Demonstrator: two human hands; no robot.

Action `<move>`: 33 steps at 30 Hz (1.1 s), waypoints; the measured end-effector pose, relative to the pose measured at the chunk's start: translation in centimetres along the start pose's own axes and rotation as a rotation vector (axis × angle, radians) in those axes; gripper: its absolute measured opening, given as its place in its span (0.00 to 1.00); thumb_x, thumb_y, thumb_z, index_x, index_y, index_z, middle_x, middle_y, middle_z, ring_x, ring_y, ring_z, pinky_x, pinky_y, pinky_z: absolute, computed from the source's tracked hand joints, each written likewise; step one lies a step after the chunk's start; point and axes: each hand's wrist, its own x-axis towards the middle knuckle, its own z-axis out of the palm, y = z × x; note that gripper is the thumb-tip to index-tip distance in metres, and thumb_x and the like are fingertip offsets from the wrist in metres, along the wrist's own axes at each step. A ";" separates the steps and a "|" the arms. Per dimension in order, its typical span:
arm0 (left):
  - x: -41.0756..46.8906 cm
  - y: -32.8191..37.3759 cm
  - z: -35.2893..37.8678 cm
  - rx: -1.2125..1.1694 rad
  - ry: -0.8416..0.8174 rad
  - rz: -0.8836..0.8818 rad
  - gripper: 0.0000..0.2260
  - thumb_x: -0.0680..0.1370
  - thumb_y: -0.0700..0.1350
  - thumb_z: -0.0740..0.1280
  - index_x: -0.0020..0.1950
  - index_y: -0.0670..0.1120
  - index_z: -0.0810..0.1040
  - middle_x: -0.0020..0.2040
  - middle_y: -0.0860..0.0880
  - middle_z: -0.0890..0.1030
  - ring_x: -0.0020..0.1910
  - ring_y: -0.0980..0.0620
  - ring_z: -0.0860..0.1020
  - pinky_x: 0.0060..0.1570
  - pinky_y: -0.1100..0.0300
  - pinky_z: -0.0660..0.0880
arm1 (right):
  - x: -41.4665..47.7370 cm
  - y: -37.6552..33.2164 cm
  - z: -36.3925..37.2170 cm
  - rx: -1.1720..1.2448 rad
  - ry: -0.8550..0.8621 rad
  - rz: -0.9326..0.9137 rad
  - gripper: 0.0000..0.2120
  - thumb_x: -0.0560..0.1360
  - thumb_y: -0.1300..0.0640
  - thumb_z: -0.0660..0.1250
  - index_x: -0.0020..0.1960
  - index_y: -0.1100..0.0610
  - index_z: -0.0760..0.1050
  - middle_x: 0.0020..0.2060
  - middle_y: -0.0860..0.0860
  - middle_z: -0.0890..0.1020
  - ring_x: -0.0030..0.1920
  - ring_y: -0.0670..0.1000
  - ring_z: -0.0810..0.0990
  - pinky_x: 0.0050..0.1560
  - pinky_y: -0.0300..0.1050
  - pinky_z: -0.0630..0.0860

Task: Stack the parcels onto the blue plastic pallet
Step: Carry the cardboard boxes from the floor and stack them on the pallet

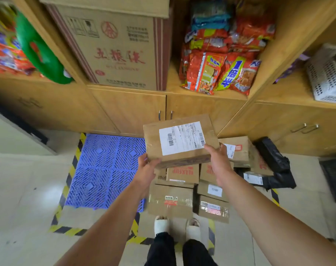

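1. Head view showed us one cardboard parcel (179,140) held in the air, above the heap of parcels (192,191) on the floor and just to the right of the blue plastic pallet (107,169), which carried nothing yet.
2. Our left hand (147,166) gripped its near left corner and our right hand (217,156) its near right edge; the fingers of both were clamped on the parcel.
3. To do this step well, we judged we should swing it left, keep it level, and set it flat in a far corner of the pallet, edges square to the grid, so later parcels fit beside it.
4. The underside of the parcel and most fingertips were hidden. The label (182,137) was too small to read. The black bags (274,166) at the right were partly covered, and motion blur softened the shelves (228,93).
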 end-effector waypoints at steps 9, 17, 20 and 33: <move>-9.4 -1.8 -2.9 -0.093 0.070 0.051 0.19 0.79 0.46 0.67 0.67 0.53 0.65 0.58 0.55 0.75 0.49 0.57 0.75 0.56 0.53 0.73 | -8.5 1.5 -0.3 0.032 -0.067 -0.102 0.38 0.76 0.44 0.68 0.79 0.46 0.52 0.74 0.48 0.66 0.70 0.54 0.67 0.70 0.58 0.64; -16.5 -8.3 -4.9 -0.176 0.252 0.062 0.21 0.78 0.49 0.69 0.68 0.52 0.65 0.58 0.54 0.73 0.53 0.55 0.74 0.67 0.43 0.71 | -13.0 6.1 -0.8 -0.075 -0.228 -0.112 0.38 0.79 0.46 0.66 0.81 0.50 0.50 0.78 0.53 0.62 0.76 0.58 0.62 0.73 0.59 0.60; -19.1 -11.1 -5.7 -0.239 0.349 0.071 0.19 0.78 0.47 0.68 0.66 0.52 0.67 0.58 0.53 0.74 0.51 0.55 0.75 0.63 0.46 0.72 | -14.8 7.5 0.1 -0.122 -0.276 -0.129 0.38 0.78 0.46 0.67 0.80 0.51 0.51 0.77 0.54 0.62 0.75 0.59 0.64 0.71 0.60 0.63; -26.7 -17.5 -17.9 -0.418 0.467 0.096 0.20 0.77 0.47 0.69 0.67 0.51 0.67 0.62 0.51 0.75 0.57 0.54 0.75 0.63 0.46 0.72 | -25.2 11.3 10.0 -0.240 -0.454 -0.185 0.38 0.77 0.47 0.68 0.80 0.52 0.52 0.77 0.53 0.62 0.74 0.57 0.66 0.71 0.57 0.66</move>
